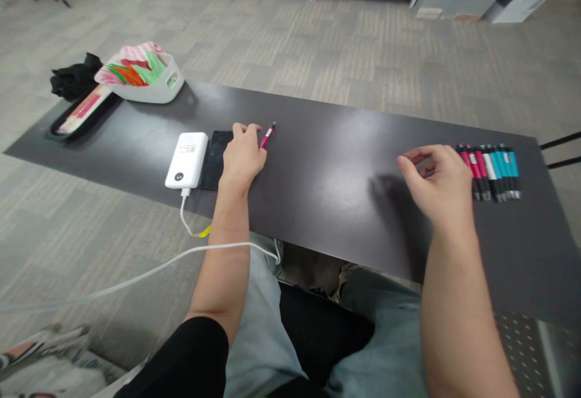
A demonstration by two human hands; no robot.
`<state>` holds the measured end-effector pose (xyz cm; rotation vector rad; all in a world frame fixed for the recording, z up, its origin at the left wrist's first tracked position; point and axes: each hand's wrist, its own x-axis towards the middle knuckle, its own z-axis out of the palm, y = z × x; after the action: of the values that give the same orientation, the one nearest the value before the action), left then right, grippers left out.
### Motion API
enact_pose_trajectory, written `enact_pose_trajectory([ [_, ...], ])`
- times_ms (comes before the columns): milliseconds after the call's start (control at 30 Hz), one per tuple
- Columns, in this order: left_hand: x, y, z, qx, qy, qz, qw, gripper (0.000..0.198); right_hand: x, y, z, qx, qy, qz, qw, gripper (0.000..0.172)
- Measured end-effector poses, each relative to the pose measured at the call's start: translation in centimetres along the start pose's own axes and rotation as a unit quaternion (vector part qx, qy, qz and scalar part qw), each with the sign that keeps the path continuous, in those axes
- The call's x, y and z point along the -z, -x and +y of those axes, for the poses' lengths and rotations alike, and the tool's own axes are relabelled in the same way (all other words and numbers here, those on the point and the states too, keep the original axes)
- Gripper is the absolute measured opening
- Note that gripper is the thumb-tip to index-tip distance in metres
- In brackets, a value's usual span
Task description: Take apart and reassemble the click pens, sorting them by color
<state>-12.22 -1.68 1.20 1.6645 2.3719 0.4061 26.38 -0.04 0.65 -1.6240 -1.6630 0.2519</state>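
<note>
My left hand [244, 155] reaches over the right side of a flat black phone-like slab [213, 165], fingers bent but apart. A pink pen [268, 134] lies slanted on the table beside its thumb; the pen's lower end is close to the thumb, and I cannot tell whether they touch. My right hand [438, 177] hovers above the table on the right, loosely curled, with a gap between thumb and fingers and nothing visible in it. Just right of it, several pens [492, 171] lie side by side in a row, pink, white and blue with black grips, partly covered by the hand.
A white power bank [187, 160] with a white cable [184, 210] lies left of the slab. The cable runs across my left forearm. At the far left stand a white basket [158, 92] with colourful cloth, a black tray [86, 123] and a black bundle [75, 77]. The dark table [327, 174] is narrow.
</note>
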Motion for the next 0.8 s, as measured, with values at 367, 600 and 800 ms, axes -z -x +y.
enact_pose_trajectory([
  [367,-4.6,0.3,6.1,-0.263,0.447,-0.122,0.846,0.047,-1.3,2.2,-0.8,-0.005,-0.136,-0.204,0.969,0.043],
  [600,-5.1,2.3,10.5,-0.318,0.474,-0.184,0.800,0.032,1.2,3.6,-1.0,0.145,0.025,-0.102,0.984,0.042],
  [800,-5.4,2.9,13.3,-0.274,0.541,-0.145,0.782,0.045,1.4,4.0,0.5,0.087,-0.006,-0.152,0.985,0.020],
])
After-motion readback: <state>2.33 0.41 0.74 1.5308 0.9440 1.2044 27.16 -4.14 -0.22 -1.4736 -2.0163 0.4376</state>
